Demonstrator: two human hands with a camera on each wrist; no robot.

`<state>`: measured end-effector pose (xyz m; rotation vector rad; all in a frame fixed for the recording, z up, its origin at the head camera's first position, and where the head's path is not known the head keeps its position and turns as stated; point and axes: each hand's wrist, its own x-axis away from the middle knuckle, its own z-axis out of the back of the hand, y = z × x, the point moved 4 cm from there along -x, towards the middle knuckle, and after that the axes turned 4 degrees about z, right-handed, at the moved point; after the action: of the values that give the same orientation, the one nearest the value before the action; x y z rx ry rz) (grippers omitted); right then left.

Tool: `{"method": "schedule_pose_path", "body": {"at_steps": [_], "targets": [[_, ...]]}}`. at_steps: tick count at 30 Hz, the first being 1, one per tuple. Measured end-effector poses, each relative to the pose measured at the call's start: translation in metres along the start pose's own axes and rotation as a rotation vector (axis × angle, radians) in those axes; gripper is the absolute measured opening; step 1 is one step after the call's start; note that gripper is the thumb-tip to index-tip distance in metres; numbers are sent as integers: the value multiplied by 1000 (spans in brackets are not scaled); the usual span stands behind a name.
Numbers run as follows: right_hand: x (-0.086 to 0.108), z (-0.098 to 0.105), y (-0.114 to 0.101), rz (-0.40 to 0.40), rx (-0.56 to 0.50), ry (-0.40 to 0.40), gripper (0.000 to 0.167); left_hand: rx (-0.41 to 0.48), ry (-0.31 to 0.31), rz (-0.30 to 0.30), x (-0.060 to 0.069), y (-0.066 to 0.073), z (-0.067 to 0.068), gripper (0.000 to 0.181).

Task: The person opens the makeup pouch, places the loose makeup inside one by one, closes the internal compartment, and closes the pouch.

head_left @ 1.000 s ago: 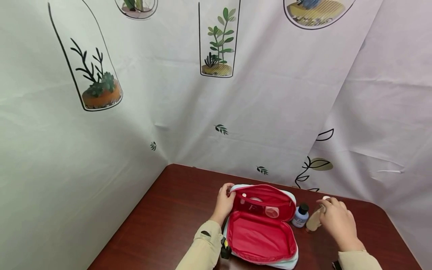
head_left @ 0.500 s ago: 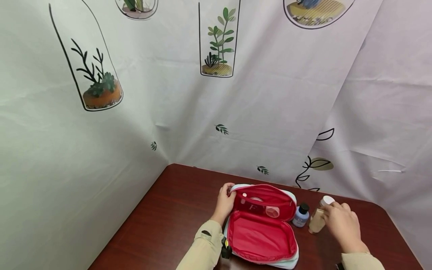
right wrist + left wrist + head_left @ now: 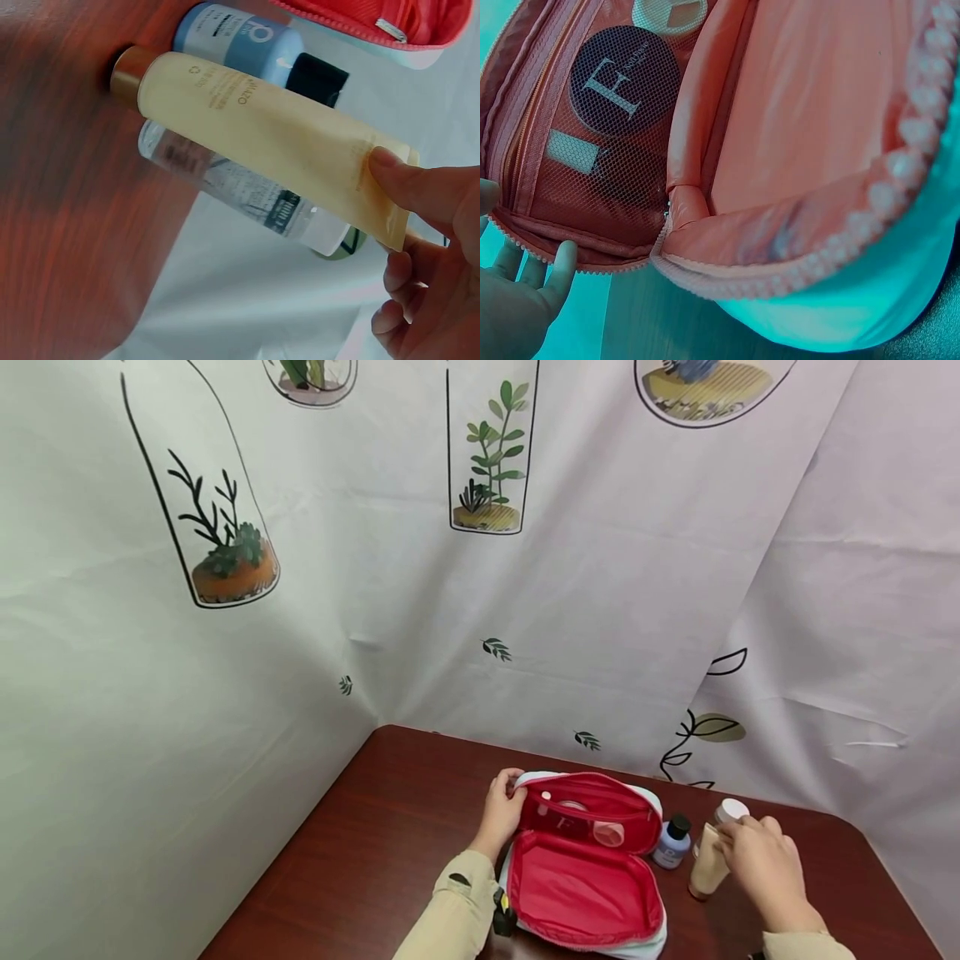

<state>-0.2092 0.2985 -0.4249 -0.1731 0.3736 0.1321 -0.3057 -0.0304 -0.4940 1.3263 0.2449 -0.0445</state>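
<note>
My right hand [image 3: 765, 864] pinches the flat end of a cream squeeze tube [image 3: 255, 135] between thumb and fingers. The tube's brown cap [image 3: 129, 79] points down toward the table; whether it touches, I cannot tell. At the near left, a red-lined zip toiletry bag [image 3: 581, 893] lies unzipped with its lid raised. My left hand [image 3: 501, 810] grips the lid's upper left edge, its thumb inside. In the lid's mesh pocket sit a dark round compact [image 3: 625, 81] marked F and other small cosmetics.
A blue bottle [image 3: 671, 845] with a black cap stands right beside the bag. Behind the tube is a clear bottle [image 3: 225, 176] with a white cap, partly covered. A printed curtain [image 3: 600, 568] hangs along the table's [image 3: 375, 827] back and left edges.
My right hand has drawn the tube slightly nearer and to the right, and it hangs more upright. The clear bottle's white cap shows more behind it. My left hand stays on the bag.
</note>
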Motion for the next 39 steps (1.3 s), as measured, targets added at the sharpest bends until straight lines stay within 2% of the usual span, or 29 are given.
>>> {"method": "schedule_pose_path", "body": {"at_steps": [7,13,22,26,36,39], "targets": [[-1,8,-6,40,-2,58,12,2,-1,3,0,-1,0,19],[-3,13,-11,25,-8,50,14,10,-2,-1,0,0,0,19],[-7,19,-19,54,0,57,11,15,0,-5,1,0,0,19],[-10,21,-24,50,-18,31,12,21,-2,0,1,0,1,19],[-16,25,-36,68,-95,52,15,31,-5,-4,1,-1,2,18],[-16,24,-39,90,-115,85,14,28,-7,-2,2,-1,2,18]]}}
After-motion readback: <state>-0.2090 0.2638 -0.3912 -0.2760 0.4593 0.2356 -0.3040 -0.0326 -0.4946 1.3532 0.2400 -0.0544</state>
